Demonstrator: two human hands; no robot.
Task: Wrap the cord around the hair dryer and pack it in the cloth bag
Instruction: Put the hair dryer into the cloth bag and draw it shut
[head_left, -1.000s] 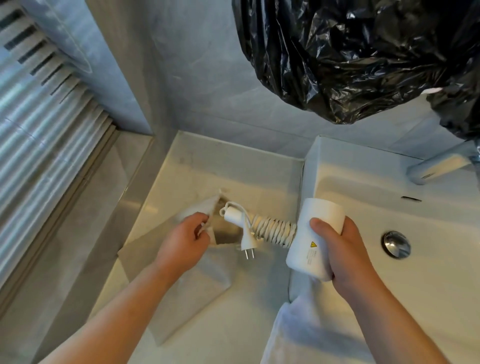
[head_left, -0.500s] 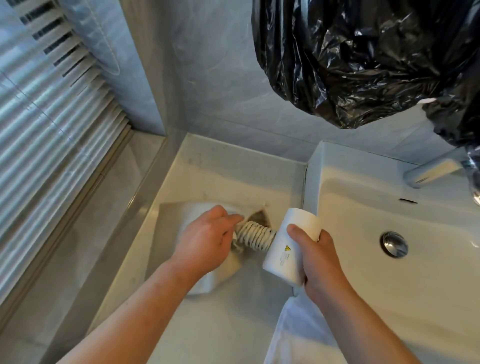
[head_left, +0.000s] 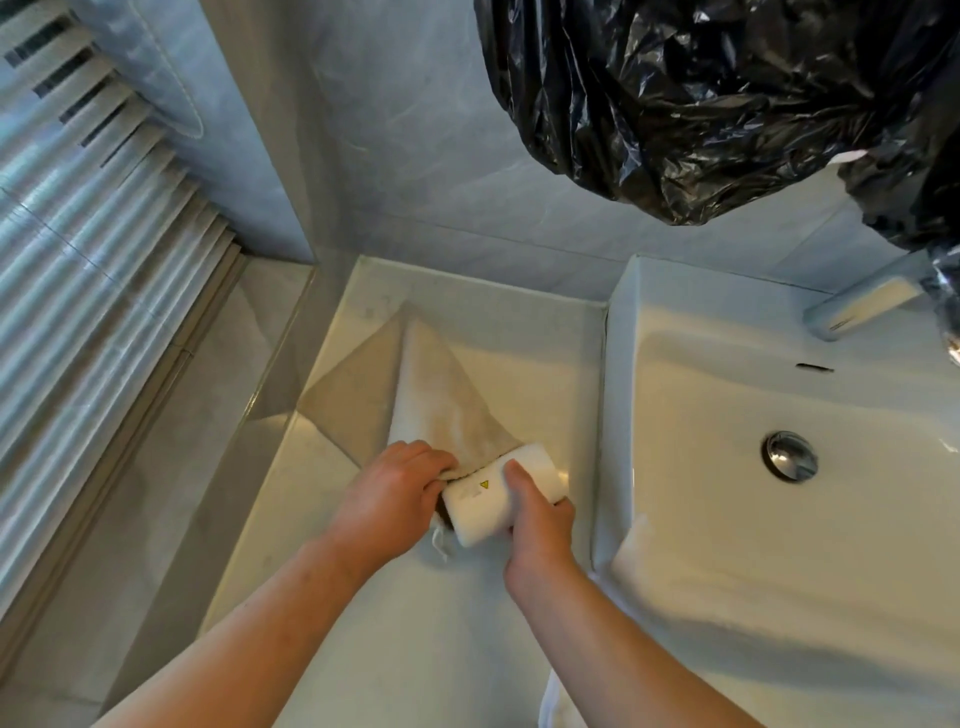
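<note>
Okay, I see the white dryer (head_left: 498, 499) lying on the counter (head_left: 363, 623), one end hidden inside the beige bag (head_left: 441, 405), the barrel with a yellow warning mark sticking out. Left hand (head_left: 389, 499) pinches the bag's mouth; right hand (head_left: 540, 525) grips the barrel.

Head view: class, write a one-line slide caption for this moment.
Left hand holds the cloth bag at its mouth while right hand grips the white hair dryer, partly inside it.

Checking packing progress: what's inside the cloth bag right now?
The hair dryer is partway into the cloth bag: its white barrel sticks out of the mouth. The end inside, and any cord, is hidden by the fabric.
</note>
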